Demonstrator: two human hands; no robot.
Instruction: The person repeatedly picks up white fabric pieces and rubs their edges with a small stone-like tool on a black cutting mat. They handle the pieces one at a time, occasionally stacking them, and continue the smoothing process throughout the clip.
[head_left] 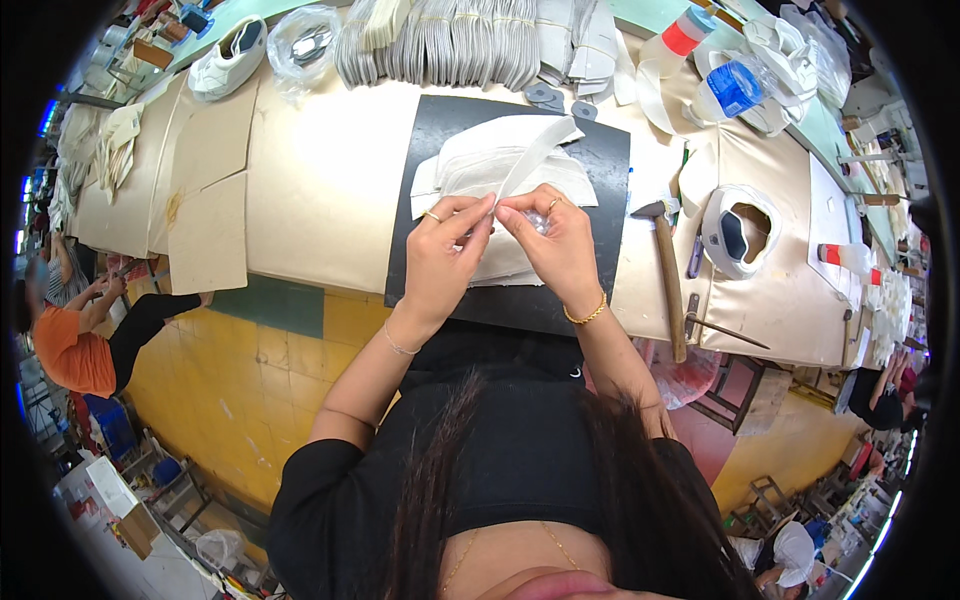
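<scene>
Pinching the lower end of a long, curved, off-white strip of thin sheet material (540,155), the bare left hand (450,235) and the bare right hand (557,245) come together at the fingertips. The thumb and index finger of each grip the strip, 1 hand on either side of its narrow tip. It rises away from the wearer, above a loose stack of broad, off-white flat pieces (465,155) on a black rectangular mat (607,150).

The likeliest trouble, I judge, is a crease or tear at the tip, because 2 pinches press on a very small area; if they pull unevenly, the narrow end may bend or twist. The far end has no finger on it, so it could swing and catch on the uneven edges below. A dragging wrist could also spread the stack, since its layers lie unaligned. Beneath the right fingers is a small, clear, shiny item (540,223), too covered to identify; it might snag there.

The strip looks pale, matt and smooth, broader along its upper length and tapering toward the fingers, with a gentle bow. Its surface shows no obvious mark, though its pinched end is mostly hidden.
</scene>
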